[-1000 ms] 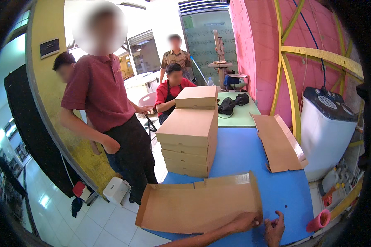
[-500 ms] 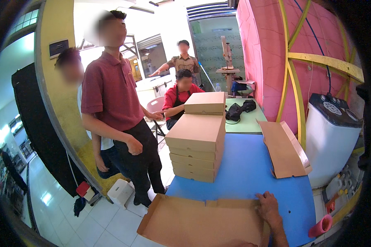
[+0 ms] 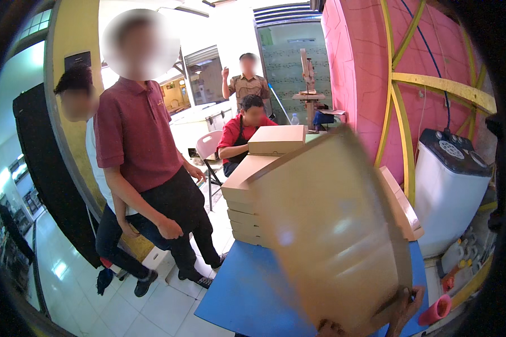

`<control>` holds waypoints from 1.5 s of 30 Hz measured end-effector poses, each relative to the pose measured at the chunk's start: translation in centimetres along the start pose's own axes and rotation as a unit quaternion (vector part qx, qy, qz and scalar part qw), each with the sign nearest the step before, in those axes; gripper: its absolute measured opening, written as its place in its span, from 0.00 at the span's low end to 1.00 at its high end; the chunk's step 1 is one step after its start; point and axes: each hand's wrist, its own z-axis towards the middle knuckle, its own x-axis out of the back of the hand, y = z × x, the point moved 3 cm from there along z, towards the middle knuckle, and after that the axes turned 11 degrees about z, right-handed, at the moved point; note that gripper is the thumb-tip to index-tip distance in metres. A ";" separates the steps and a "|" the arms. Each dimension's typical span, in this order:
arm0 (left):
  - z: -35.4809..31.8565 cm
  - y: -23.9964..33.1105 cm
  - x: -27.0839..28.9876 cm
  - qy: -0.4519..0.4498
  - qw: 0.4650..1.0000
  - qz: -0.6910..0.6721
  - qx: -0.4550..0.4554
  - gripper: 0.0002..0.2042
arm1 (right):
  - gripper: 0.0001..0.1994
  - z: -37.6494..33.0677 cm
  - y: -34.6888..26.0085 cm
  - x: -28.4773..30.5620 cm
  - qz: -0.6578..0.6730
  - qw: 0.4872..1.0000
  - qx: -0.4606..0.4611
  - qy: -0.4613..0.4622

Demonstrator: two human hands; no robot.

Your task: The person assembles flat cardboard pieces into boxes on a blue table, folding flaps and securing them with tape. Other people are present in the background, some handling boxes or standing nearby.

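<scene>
A large flat cardboard box [image 3: 326,224] stands raised and tilted above the blue table [image 3: 242,292], its shiny brown face toward me. My right hand [image 3: 407,309] is closed on its lower right corner. At the bottom rim of the picture, only the fingertips of my left hand [image 3: 329,327] show, curled over the cardboard's lower edge. Behind the raised sheet rises a stack of closed cardboard boxes [image 3: 243,208], partly hidden, topped by a smaller box [image 3: 275,140]. Another opened-out cardboard piece [image 3: 399,202] lies on the table's right side, mostly covered from view.
Two people stand close together at the left, one in a maroon shirt [image 3: 132,129]. Someone in red [image 3: 239,135] sits behind the stack; another person [image 3: 247,84] stands farther back. A white washing machine [image 3: 452,191] and a pink cylinder [image 3: 436,309] are at the right.
The flat cardboard box has swung up from the table's front edge and to the right. My left hand's fingertips have come into view. The people at the left have shifted slightly left.
</scene>
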 end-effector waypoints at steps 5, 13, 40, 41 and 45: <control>0.0 -3.6 0.8 0.059 0.995 -0.070 0.036 0.21 | 0.16 -3.0 1.3 2.0 -0.190 0.961 -0.002 -0.199; 3.7 -0.6 -3.6 0.136 0.982 -0.119 0.057 0.14 | 0.14 -8.2 0.5 -0.3 -0.100 0.929 -0.239 -0.264; 2.5 -3.7 -5.5 0.122 0.882 -0.377 0.254 0.14 | 0.13 -8.9 -7.2 -2.8 0.150 0.806 -0.474 -0.320; 2.3 -3.9 -5.2 0.116 0.870 -0.417 0.238 0.15 | 0.14 -9.0 -7.6 -2.9 0.163 0.807 -0.478 -0.307; 1.8 -4.8 -5.2 0.097 0.860 -0.432 0.253 0.14 | 0.15 -9.6 -8.2 -3.1 0.199 0.775 -0.537 -0.267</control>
